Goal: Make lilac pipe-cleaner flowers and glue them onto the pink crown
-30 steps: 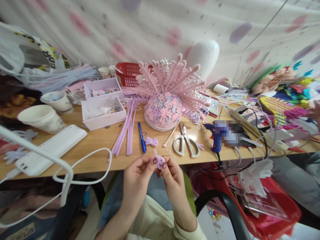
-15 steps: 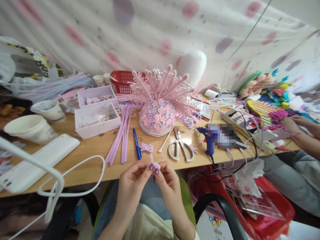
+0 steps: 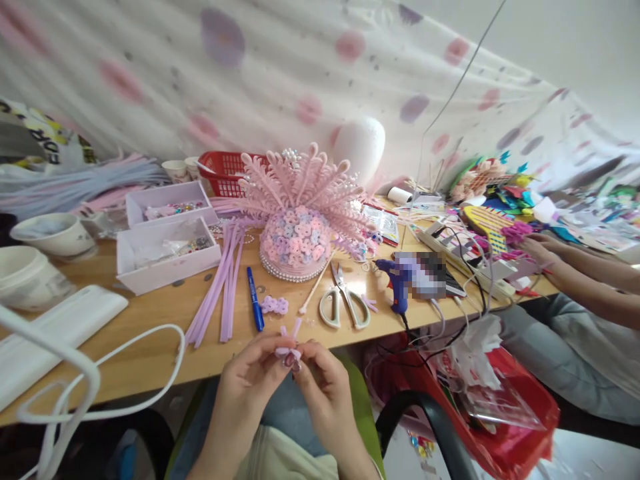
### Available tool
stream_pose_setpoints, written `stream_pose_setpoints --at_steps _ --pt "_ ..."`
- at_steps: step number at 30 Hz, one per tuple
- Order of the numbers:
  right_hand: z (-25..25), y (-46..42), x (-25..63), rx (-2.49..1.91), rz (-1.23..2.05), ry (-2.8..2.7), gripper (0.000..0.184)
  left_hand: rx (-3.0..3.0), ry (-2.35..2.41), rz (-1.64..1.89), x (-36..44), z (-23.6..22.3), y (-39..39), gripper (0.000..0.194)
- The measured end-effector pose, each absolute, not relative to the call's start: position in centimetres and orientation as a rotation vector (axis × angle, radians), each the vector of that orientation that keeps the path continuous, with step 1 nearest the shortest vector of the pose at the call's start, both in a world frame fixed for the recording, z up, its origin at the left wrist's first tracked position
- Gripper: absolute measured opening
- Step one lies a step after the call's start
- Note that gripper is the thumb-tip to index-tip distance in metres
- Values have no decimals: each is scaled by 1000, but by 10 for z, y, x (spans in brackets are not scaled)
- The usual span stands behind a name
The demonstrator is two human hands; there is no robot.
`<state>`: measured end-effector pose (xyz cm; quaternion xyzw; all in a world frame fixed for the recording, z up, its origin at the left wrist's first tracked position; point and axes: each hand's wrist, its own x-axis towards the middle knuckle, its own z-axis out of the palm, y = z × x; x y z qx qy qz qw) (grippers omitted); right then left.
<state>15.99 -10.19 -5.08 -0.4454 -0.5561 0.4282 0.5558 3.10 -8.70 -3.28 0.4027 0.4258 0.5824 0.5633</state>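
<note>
My left hand point(image 3: 254, 375) and my right hand point(image 3: 324, 381) meet in front of the table's edge. Both pinch a lilac pipe cleaner point(image 3: 287, 351) bent into small loops, its ends sticking up; the fingertips hide part of it. Just beyond lie lilac pipe-cleaner flowers point(image 3: 275, 305) and a blue marker point(image 3: 255, 300). Scissors point(image 3: 344, 300) with pale handles rest to the right, beside a thin stick point(image 3: 317, 287). Straight lilac pipe cleaners point(image 3: 215, 287) lie at the left. Behind them stands a pink headdress point(image 3: 295, 240) covered with small flowers, with feathery plumes and a beaded rim.
A blue glue gun point(image 3: 399, 283) sits right, near a power strip point(image 3: 465, 263) with cables. White boxes point(image 3: 170, 260) hold beads. A white cable point(image 3: 150, 330) loops at front left. A red bag point(image 3: 525, 407) stands below; another person's arms point(image 3: 570, 263) work at far right.
The view has shifted, so things on the table appear further left. My fingers have turned the pipe cleaner, and its loops and two upright ends now show more clearly.
</note>
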Motion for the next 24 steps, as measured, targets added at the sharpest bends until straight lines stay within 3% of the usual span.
stream_pose_setpoints --at_steps 7,15,20,24 --pt "-41 -98 190 -1032 877 -1315 9 1036 1007 1423 26 -39 -91 8" --pt "-22 -78 200 -775 845 -1798 37 681 464 1190 26 -41 -79 21" --pt "-16 -68 195 -737 846 -1811 18 541 398 1073 29 -47 -77 23" --pt "-17 -65 190 -735 905 -1771 20 555 437 1071 30 -54 -77 28"
